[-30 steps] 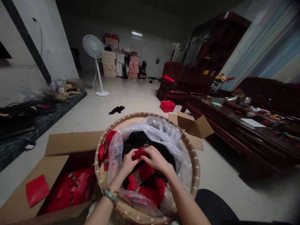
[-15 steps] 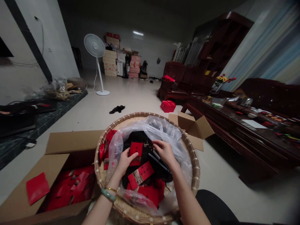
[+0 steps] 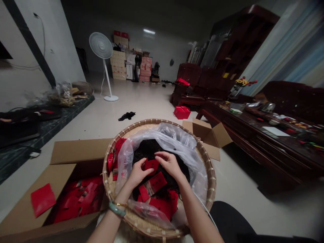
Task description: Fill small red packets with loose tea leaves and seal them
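A round woven bamboo basket lined with a clear plastic bag sits in front of me, holding a heap of dark, loose tea-like leaves. Several red packets lie on the leaves. My left hand has its fingertips at the edge of one red packet, and my right hand curves just above that packet. Another red packet with a gold strip lies below my hands. A jade-like bangle and a thin gold bracelet circle my left wrist.
To the left, an open cardboard box holds many red packets, and a loose one lies on its flap. A second cardboard box stands behind the basket. A dark wooden table runs along the right.
My hands have come closer together over the red packet. The flat black item under my right hand no longer shows, and the packets have shifted on the leaves.
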`<control>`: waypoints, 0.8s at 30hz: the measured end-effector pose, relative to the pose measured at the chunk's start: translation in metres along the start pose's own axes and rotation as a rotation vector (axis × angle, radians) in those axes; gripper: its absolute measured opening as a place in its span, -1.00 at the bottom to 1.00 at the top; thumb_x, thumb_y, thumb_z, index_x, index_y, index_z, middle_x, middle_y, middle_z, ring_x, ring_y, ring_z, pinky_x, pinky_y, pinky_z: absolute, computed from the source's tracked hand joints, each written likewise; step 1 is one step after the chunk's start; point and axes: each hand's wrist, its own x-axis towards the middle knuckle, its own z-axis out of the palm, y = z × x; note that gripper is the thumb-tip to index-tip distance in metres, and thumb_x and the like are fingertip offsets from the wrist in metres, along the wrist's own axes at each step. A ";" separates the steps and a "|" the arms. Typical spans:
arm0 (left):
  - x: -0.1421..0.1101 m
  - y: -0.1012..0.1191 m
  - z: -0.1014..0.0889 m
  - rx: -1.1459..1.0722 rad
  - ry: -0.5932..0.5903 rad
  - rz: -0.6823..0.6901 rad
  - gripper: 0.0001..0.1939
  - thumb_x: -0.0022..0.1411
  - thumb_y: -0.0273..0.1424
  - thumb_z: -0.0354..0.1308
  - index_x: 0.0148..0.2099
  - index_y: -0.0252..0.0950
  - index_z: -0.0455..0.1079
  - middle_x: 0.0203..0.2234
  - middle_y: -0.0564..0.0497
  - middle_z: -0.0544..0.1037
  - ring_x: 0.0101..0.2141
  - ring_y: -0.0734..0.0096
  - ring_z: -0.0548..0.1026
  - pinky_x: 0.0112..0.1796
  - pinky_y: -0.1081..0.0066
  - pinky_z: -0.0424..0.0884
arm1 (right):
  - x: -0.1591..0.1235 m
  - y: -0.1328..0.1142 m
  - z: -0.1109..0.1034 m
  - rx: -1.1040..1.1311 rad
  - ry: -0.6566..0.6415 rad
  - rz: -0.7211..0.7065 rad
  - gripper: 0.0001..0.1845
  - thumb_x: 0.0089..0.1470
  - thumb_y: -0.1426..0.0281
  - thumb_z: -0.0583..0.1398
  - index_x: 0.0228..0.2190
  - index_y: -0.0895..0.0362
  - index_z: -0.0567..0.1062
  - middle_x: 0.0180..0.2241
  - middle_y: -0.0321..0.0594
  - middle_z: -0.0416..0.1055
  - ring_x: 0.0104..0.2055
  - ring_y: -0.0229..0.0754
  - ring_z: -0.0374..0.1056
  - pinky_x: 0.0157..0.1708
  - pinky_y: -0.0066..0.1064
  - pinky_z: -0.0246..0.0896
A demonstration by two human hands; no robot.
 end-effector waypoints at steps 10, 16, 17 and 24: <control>0.000 0.002 -0.002 0.125 -0.187 0.012 -0.67 -0.13 -0.33 0.29 -0.27 -0.34 0.40 -0.40 0.02 0.54 -0.36 0.31 0.48 -0.31 0.38 0.39 | 0.013 -0.004 -0.026 -0.227 -0.348 -0.054 -0.78 0.02 0.32 0.15 -0.46 0.16 0.56 -0.59 -0.30 0.42 -0.60 -0.31 0.26 -0.59 -0.53 0.14; 0.008 -0.001 -0.008 -0.250 -0.156 -0.171 -0.51 -0.18 -0.34 0.34 -0.16 -0.35 0.35 -0.27 -0.07 0.57 -0.34 0.27 0.54 -0.30 0.28 0.47 | 0.014 0.006 -0.033 -0.250 -0.030 -0.035 -0.76 0.02 0.28 0.15 -0.49 0.15 0.54 -0.56 -0.27 0.44 -0.58 -0.30 0.26 -0.58 -0.50 0.12; 0.009 -0.002 -0.009 -0.283 -0.119 -0.171 -0.50 -0.18 -0.33 0.35 -0.14 -0.35 0.34 -0.26 -0.08 0.57 -0.33 0.27 0.54 -0.28 0.27 0.47 | 0.013 0.007 -0.035 -0.259 -0.041 -0.029 -0.78 -0.01 0.28 0.18 -0.50 0.15 0.54 -0.55 -0.27 0.44 -0.55 -0.28 0.28 -0.55 -0.49 0.15; 0.009 0.002 -0.001 -0.361 -0.103 -0.182 -0.42 -0.19 -0.33 0.37 -0.07 -0.38 0.35 -0.22 -0.12 0.56 -0.29 0.26 0.54 -0.25 0.30 0.47 | 0.005 0.017 0.001 -0.042 -0.013 0.113 -0.63 -0.11 0.20 0.24 -0.28 0.19 0.51 -0.48 -0.27 0.43 -0.50 -0.29 0.27 -0.52 -0.49 0.16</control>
